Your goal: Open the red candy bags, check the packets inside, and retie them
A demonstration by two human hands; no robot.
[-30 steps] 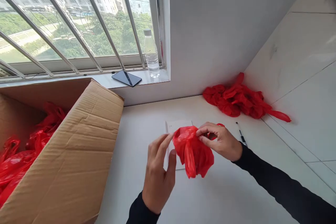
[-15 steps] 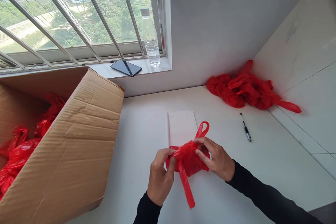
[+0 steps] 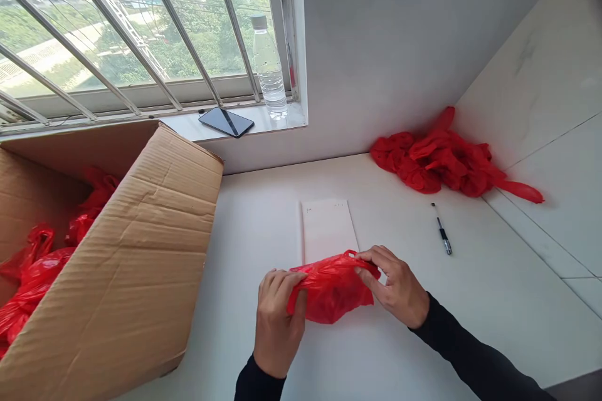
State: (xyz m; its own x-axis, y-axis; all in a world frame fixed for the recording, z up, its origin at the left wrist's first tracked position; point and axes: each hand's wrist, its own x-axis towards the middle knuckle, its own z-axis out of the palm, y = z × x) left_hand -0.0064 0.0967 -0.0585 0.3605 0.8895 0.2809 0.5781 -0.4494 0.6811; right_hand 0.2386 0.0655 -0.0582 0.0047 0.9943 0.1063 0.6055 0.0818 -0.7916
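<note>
A red plastic bag (image 3: 332, 291) is stretched between my two hands above the white table, its top edge running roughly level. My left hand (image 3: 278, 310) pinches the bag's left end between thumb and fingers. At the right end, my right hand (image 3: 392, 282) grips the bag's upper edge the same way. One small loop of the bag shows beside my right fingertips. Whatever the bag contains, if anything, cannot be made out. Behind it lies a white booklet or pad (image 3: 327, 225), its near part hidden by the bag.
An open cardboard box (image 3: 155, 250) with red plastic bags (image 3: 42, 269) inside stands at the left. A red fabric heap (image 3: 437, 160) lies in the back right corner, and a pen (image 3: 442, 232) near it. The windowsill bears a phone (image 3: 226, 121) and a water bottle (image 3: 270, 69).
My hands have moved slightly apart, spreading the bag wider and flatter. The upright handle loop and the strip hanging toward me no longer show.
</note>
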